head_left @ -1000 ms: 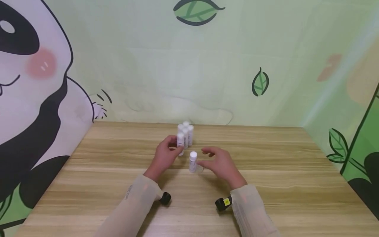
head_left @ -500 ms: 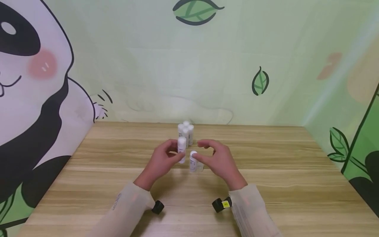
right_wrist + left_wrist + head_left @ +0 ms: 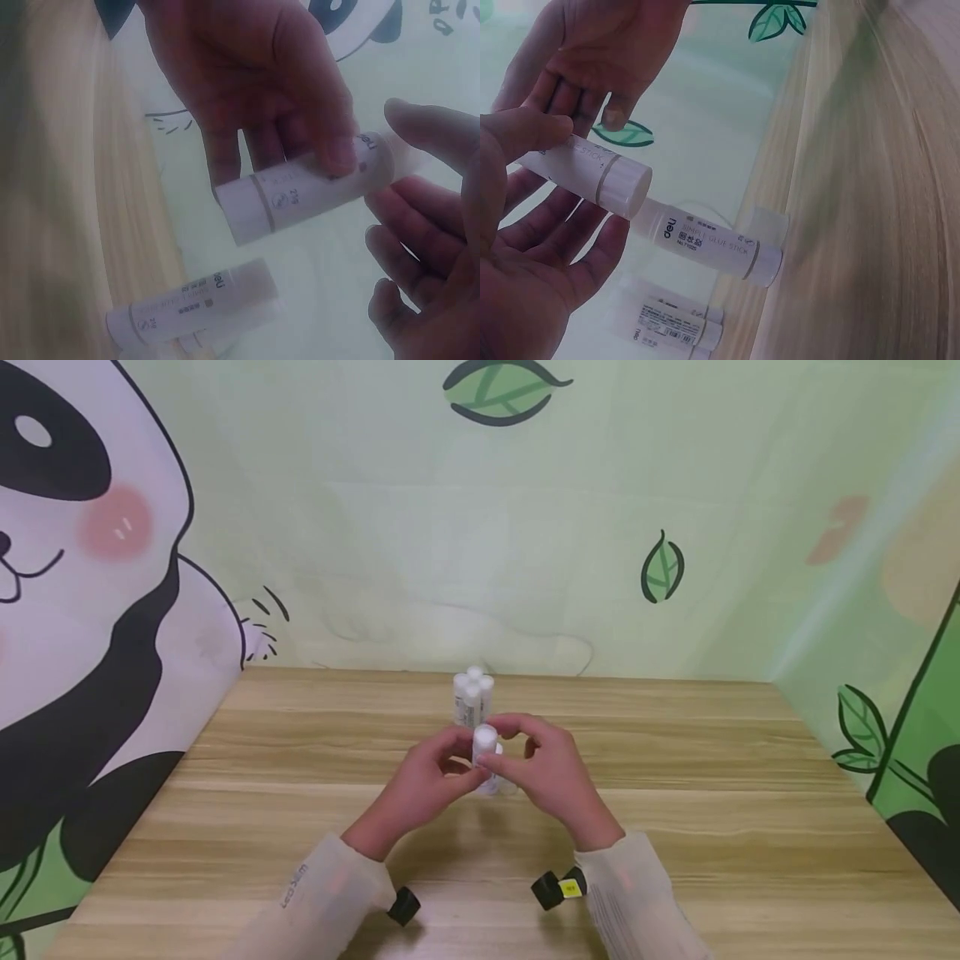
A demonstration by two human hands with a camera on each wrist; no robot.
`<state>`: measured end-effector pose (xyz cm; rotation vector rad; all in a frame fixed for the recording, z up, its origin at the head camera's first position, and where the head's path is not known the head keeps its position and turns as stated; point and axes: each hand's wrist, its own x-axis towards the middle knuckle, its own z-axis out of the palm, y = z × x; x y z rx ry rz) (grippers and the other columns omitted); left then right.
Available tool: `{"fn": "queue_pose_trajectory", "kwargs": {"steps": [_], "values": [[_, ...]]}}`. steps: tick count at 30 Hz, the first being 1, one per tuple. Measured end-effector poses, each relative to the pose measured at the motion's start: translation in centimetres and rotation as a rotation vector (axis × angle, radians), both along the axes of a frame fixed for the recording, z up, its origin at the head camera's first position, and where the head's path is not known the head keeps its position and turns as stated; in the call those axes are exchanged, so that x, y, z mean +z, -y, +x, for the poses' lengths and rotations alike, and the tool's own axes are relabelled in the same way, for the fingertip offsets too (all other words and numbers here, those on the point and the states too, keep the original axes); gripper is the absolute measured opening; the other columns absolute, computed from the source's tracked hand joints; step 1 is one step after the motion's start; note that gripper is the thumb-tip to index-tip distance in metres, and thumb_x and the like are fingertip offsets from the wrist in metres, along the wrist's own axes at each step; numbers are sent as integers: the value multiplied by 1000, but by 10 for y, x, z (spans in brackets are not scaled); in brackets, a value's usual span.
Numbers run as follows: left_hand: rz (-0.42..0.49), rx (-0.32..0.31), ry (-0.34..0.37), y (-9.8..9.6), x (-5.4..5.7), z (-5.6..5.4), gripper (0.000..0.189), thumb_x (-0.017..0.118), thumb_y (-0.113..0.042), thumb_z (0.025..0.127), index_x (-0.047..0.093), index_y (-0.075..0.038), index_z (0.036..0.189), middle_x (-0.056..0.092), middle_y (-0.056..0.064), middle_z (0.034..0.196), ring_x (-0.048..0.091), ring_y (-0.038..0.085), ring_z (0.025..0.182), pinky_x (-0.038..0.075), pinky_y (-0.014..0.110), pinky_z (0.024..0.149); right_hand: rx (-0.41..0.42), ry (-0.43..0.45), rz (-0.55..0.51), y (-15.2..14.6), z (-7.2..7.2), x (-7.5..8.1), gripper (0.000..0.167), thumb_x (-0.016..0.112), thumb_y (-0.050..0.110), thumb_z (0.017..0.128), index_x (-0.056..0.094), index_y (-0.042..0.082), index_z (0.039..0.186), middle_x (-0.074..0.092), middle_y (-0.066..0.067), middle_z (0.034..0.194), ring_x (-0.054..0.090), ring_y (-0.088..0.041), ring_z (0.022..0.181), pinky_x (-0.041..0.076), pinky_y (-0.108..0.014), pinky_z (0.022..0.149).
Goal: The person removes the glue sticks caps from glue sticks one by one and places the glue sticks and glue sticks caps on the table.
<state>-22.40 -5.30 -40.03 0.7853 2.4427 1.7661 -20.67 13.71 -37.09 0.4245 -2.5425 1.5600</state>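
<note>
My left hand (image 3: 431,777) holds a white glue stick (image 3: 485,740) roughly upright, its thumb across the label in the right wrist view. That stick is raised off the table. My right hand (image 3: 542,768) is beside its upper end, with thumb and fingers spread around it in the right wrist view; whether they touch it I cannot tell. Below and behind stands another labelled glue stick (image 3: 712,244), mostly hidden in the head view. A small translucent object (image 3: 771,222) sits beside that one; its kind is unclear.
Several white glue sticks (image 3: 472,700) stand upright in a tight cluster farther back on the wood-grain table (image 3: 315,727). A wall cloth (image 3: 375,527) with a panda and leaves rises behind the table's back edge. Black cameras are strapped at both wrists.
My left hand has brought its glue stick away from the cluster, rightward and nearer, in front of the standing one. My right hand's thumb and fingers have come up beside its top.
</note>
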Motion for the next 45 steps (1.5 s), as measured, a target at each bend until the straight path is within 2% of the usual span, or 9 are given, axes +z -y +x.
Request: {"fn": "queue_pose_trajectory", "kwargs": {"steps": [6,11,18,21,26,30,38,45], "values": [[-5,2,0,-4,0,1,27,73,-22,87,64,-19,113,67,0,110,63,15,101,56,34,87,21,-25,-30,1,1,1,32,80,32,80,70,26,110,65,6,100,56,-14,95,43,-33,80],[-20,11,13,-7,0,2,27,72,-16,88,63,-15,113,67,4,110,63,18,101,56,40,88,21,-43,-33,1,0,1,29,79,29,80,71,24,108,66,6,98,56,-14,93,43,-32,78],[-25,-2,8,-7,20,17,23,69,-10,89,63,-11,111,67,7,107,63,20,100,56,42,88,24,-68,-19,0,1,-1,29,79,28,81,70,23,108,66,6,97,57,-13,92,44,-31,77],[-19,-11,1,-7,12,12,26,70,-10,88,62,-11,113,67,7,109,63,20,100,56,41,88,32,-82,-16,0,1,-1,28,79,28,81,70,22,108,67,6,97,57,-13,91,44,-31,77],[-4,-34,-8,-4,-3,2,29,71,-15,88,63,-18,116,67,2,110,63,16,101,56,34,86,45,-94,-12,0,2,0,28,78,27,82,70,22,108,67,6,98,57,-13,91,44,-30,77],[-10,-55,-24,-3,-4,1,29,72,-18,88,64,-19,116,68,1,110,64,15,99,57,30,86,49,-104,-9,0,3,1,27,77,26,83,70,21,108,68,6,98,58,-12,90,44,-30,76],[-59,-92,-7,-2,-8,0,33,71,-14,87,63,-16,119,69,3,111,65,15,97,56,27,85,20,-124,-51,-2,5,6,26,77,25,84,71,19,108,67,3,97,57,-12,90,44,-26,72],[-55,-72,5,-1,-10,-3,34,72,-17,87,63,-17,120,68,1,112,65,15,98,56,30,86,20,-130,-47,-3,4,8,28,77,26,83,71,18,108,67,2,97,56,-12,90,45,-30,73]]}}
